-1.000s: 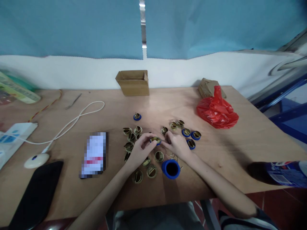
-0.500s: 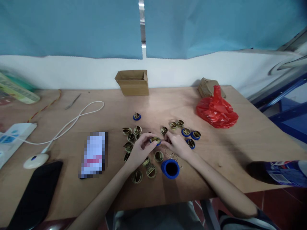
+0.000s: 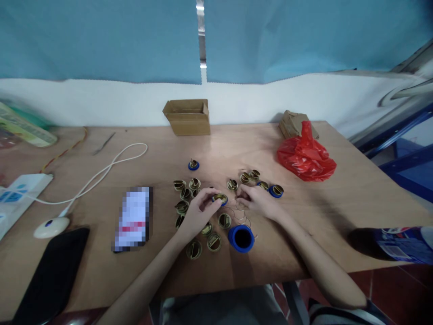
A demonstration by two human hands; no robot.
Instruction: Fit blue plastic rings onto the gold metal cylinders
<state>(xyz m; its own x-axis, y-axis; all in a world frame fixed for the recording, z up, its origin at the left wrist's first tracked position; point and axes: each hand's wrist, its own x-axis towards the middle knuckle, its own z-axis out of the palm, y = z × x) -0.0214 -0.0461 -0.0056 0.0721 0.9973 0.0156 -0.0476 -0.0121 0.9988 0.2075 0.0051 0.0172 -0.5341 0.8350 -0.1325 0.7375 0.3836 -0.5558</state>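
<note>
My left hand (image 3: 203, 210) is closed on a brass-coloured round fitting with a blue rim (image 3: 220, 199), pinched between thumb and fingers. Just right of it, my right hand (image 3: 257, 202) has its fingertips pressed together above some thin wire rings (image 3: 241, 216); what they hold, if anything, is too small to make out. A blue stack of rings (image 3: 241, 238), dark inside, stands below that hand. Several brass fittings without blue lie around my left hand, one of them a brass fitting (image 3: 214, 242) near the front. Beyond my right hand sits a blue-rimmed fitting (image 3: 276, 191).
An open cardboard box (image 3: 191, 124) stands against the wall. At right are a red plastic bag (image 3: 306, 155) and a lying bottle (image 3: 392, 244). To the left lie a lit phone (image 3: 131, 219), a black phone (image 3: 50, 275), a white cable (image 3: 110, 166) and a power strip (image 3: 25, 198).
My right hand has moved a little to the right, away from the fitting in my left hand, and now covers a blue-rimmed fitting. My left hand stays put.
</note>
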